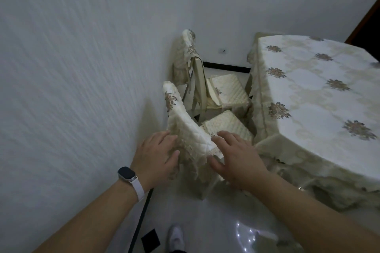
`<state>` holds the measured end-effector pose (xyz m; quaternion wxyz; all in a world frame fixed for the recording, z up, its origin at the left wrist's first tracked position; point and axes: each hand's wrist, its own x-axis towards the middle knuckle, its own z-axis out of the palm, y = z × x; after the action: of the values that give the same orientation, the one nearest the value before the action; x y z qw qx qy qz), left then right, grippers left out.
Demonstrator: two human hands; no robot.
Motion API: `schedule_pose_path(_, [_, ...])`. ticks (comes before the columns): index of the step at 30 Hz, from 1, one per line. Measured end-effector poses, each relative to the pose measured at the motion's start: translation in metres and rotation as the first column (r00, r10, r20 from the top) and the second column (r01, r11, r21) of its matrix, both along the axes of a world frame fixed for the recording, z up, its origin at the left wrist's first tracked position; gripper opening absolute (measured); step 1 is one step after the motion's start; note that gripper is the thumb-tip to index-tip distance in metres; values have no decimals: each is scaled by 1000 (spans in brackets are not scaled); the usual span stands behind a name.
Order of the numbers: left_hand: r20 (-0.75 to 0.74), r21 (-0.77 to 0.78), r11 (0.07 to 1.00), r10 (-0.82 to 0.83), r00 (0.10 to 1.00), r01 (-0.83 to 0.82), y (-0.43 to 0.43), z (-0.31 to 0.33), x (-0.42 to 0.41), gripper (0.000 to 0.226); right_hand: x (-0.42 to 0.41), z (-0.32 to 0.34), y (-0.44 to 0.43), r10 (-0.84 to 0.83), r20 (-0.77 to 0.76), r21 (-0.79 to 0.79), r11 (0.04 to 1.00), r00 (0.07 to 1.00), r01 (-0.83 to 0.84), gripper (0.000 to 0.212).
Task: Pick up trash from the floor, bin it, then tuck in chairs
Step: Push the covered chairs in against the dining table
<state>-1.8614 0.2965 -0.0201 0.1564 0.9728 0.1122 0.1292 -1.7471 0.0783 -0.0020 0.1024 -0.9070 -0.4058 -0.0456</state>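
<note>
We lay our left hand (158,154) and right hand (234,156), fingers spread, flanking the near chair's backrest (176,109), likely to push it straight under the bench (308,92).

White textured wall (72,68) left; glossy pale floor (216,222); black skirting (226,67); floral-clothed table (308,88) right.

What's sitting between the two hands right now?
The near chair's cloth-covered back stands between the left hand and the right hand; the head view shows it.
</note>
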Motion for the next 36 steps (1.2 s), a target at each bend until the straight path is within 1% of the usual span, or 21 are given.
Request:
schedule_pose_path(4, [-53,-43,998,-57,997,54,44,-16,48,53,30,-15,41,-35,-14,-63,997,999,34,49])
schedule_pose_path(7, [-91,-78,992,-110,990,103,70,-27,79,58,47,-22,59,-69,-41,-55,996,997,66,48])
schedule_pose_path(11, [-123,-123,980,-174,977,159,92,-38,115,54,60,-35,74,-113,-79,-81,991,990,107,53])
schedule_pose_path(16, [-118,-137,969,-221,968,205,108,-56,145,57,73,-52,91,-138,-154,-57,990,978,131,58])
schedule_pose_path(19, [-142,-110,969,-236,961,222,111,-64,155,58,80,-60,98,-118,-184,-22,993,976,116,60])
schedule_pose_path(22, [-132,-94,968,-244,961,233,113,-64,158,61,87,-69,101,-72,-213,-15,997,974,70,58])
schedule_pose_path(24, [-144,-51,968,-249,958,244,118,-63,158,65,91,-75,105,-39,-247,-28,999,968,33,56])
schedule_pose_path(28, [-176,49,951,-293,940,306,123,-61,165,73,99,-83,112,-25,-332,-13,1000,943,22,53])
schedule_pose_path(32, [-149,123,939,-301,942,320,122,-66,172,72,107,-82,118,-16,-366,-6,1000,930,15,48])
schedule_pose_path(36, [-121,127,949,-275,954,290,123,-76,175,68,114,-81,121,8,-396,1,1000,918,-8,46])
